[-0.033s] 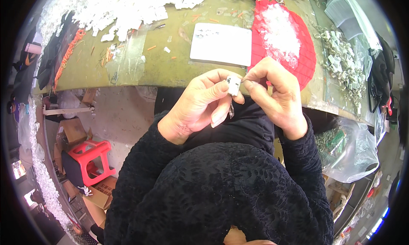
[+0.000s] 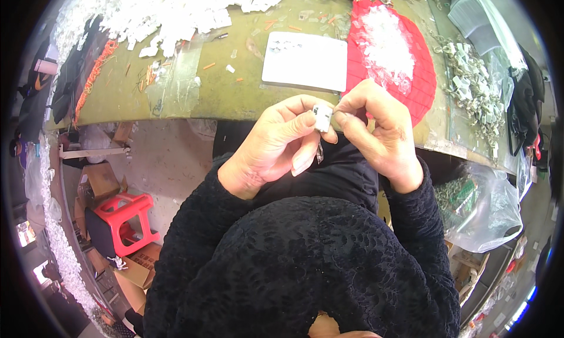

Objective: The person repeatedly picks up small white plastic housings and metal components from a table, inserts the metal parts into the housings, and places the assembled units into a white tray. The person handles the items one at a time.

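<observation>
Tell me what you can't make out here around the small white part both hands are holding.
Head view only:
- Small white part: too small to tell its kind; fingers of the left hand and right hand cover its sides.
- Thin piece hanging below it: too small to identify.
- White pile on the red tray: pieces blur together.

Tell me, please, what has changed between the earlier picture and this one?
Nothing has visibly changed. The left hand still pinches the small white part between thumb and fingers, and the right hand still meets it from the other side, both held just in front of the green table. The white card and the red tray lie where they were.
</observation>
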`<state>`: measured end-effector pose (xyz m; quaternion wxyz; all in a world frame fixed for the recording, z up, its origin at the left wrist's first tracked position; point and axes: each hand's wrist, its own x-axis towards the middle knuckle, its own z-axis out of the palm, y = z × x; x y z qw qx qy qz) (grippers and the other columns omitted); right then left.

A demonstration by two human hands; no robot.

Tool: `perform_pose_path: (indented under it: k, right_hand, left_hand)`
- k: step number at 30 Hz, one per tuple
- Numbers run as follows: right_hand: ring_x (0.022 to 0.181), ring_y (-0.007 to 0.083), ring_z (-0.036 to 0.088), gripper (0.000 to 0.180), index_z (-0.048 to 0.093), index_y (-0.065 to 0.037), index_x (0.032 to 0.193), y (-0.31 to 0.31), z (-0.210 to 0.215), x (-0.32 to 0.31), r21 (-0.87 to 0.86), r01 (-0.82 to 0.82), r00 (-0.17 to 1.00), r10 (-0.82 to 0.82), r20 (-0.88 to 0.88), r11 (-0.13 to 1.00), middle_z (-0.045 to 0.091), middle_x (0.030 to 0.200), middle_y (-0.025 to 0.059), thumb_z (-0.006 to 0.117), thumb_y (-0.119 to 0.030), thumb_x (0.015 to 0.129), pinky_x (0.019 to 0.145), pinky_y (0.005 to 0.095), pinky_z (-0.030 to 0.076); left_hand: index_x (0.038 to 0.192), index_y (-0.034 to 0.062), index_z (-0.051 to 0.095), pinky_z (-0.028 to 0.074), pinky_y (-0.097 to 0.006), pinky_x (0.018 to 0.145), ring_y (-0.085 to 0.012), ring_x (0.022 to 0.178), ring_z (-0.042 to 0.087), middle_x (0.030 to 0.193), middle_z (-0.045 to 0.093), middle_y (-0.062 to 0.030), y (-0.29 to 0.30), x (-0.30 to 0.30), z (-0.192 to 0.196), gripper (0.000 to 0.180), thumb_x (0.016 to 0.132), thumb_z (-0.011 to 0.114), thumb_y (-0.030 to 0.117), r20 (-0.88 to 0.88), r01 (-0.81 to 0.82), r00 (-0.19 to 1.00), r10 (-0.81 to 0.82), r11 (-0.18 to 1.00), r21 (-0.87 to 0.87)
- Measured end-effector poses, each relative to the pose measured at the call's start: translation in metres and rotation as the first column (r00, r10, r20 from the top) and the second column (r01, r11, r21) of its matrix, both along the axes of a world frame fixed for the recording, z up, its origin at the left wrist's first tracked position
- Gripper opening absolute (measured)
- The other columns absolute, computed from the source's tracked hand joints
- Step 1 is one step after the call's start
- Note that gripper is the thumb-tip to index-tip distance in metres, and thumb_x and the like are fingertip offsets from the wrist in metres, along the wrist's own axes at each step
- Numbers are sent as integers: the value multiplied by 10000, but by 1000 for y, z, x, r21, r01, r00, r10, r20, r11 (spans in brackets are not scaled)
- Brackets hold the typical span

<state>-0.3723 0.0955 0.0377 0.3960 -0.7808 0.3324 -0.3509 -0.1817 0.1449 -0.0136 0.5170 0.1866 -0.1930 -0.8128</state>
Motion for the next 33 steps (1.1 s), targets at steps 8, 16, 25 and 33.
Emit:
perform_pose_path:
  k: [8,16,25,33]
  right_hand:
    - [651,251,588,107,598,-28,824,-1,2,-2,-239,-100,988,68,-142,966,569,729,93,664,27,761,593,365,476]
    - [655,310,597,277,580,-19,979,2,21,-9,-357,-156,926,11,-377,921,533,730,119,680,-11,722,579,412,481]
    - [805,217,667,310,609,-26,1149,-24,30,-59,-379,308,880,-413,-234,873,666,943,123,679,-30,848,683,321,526]
    - [1026,279,658,546,474,-141,1431,-65,54,-155,-698,530,450,-857,-251,482,638,1234,177,630,-156,908,881,392,515]
  left_hand:
    - [1089,-6,579,428,-219,416,-101,461,542,853,686,-116,-4,-4,3,209,960,628,150,171,45,984,-44,999,-1]
    - [1059,-2,563,408,-207,399,-87,447,525,826,677,-87,-14,-9,23,202,953,646,149,431,49,901,-47,999,6]
    - [1181,1,582,419,-216,398,-84,424,532,872,712,-109,-66,2,44,268,948,627,124,713,-22,663,228,958,-286]
    - [1110,96,660,518,-421,798,-309,940,649,977,675,-127,-208,101,-1,258,857,610,116,242,637,-562,791,600,-484]
